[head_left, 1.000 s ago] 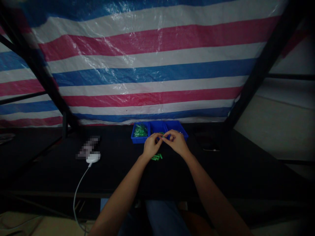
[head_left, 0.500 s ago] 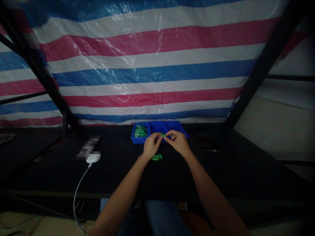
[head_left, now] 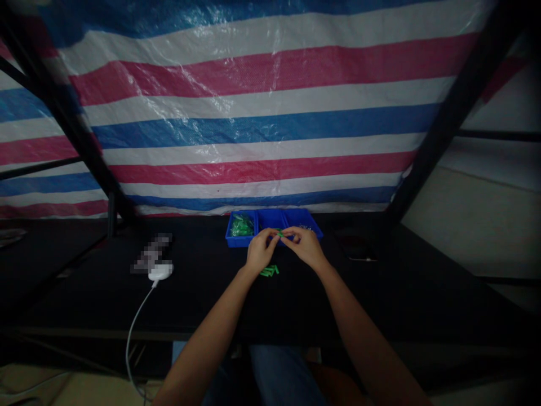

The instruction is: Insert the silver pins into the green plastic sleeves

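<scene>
My left hand (head_left: pixel 258 252) and my right hand (head_left: pixel 308 246) meet fingertip to fingertip in front of a blue compartment tray (head_left: pixel 242 242). Pinched between them is a small green plastic piece (head_left: pixel 280 233), mostly covered by the fingers. Green pieces (head_left: pixel 242 224) fill the tray's left compartment. Small shiny bits (head_left: pixel 306 228) lie in the right one, while the hands partly hide the middle one. On the black table, just below my left hand, rests a small pile of green tube-like pieces (head_left: pixel 269 271).
To the left, a white round puck (head_left: pixel 160 272) with a cable (head_left: pixel 129 332) lies beside a blurred-out object (head_left: pixel 151 253). A dark flat object (head_left: pixel 358 248), perhaps a phone, is right of the tray. Black frame posts (head_left: pixel 439 129) and striped sheeting (head_left: pixel 262 124) stand behind the table.
My right fingers have shifted slightly and closed in around the green piece, which shows at a different angle. The left hand, tray and pile have stayed put.
</scene>
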### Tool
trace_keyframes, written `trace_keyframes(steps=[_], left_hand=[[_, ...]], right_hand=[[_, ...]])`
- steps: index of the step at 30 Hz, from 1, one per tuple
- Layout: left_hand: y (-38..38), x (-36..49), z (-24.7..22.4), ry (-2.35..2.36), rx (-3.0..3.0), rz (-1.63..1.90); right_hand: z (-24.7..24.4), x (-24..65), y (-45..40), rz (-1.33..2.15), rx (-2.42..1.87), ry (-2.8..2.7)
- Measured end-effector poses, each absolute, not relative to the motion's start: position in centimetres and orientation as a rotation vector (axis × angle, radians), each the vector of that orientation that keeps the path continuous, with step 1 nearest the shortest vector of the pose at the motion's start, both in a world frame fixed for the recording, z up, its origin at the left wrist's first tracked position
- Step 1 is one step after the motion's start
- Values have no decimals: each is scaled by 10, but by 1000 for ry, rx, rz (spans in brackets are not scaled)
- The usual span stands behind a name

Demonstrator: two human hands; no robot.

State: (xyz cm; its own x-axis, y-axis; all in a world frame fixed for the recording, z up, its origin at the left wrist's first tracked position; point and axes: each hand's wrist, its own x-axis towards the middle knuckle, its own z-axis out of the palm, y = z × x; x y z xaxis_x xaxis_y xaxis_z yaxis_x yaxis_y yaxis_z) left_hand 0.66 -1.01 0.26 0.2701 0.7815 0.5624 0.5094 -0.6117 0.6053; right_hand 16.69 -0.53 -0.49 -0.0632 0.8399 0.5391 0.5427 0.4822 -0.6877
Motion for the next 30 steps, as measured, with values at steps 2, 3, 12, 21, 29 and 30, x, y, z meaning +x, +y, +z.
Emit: trace_keyframes(steps=[2, 3, 12, 21, 29, 30], left_hand=[[-10, 7, 3, 1196, 2233, 1264], [-10, 7, 3, 1202, 2230, 1266], [-11, 8, 2, 1188, 2270, 1264], [-12, 7, 4, 1201, 2303, 1267], [-14, 7, 6, 1213, 2297, 1272], [-14, 7, 6, 1213, 2298, 1275]], right_hand=[[-6, 167, -5, 358, -1205, -1752], [-7, 166, -4, 346, -1214, -1758], [-6, 160, -8, 292, -1299, -1798], [-6, 157, -9, 316, -1275, -1764], [-7, 157, -9, 265, -1268, -1755], [-7, 156, -9, 263, -1266, -1763]])
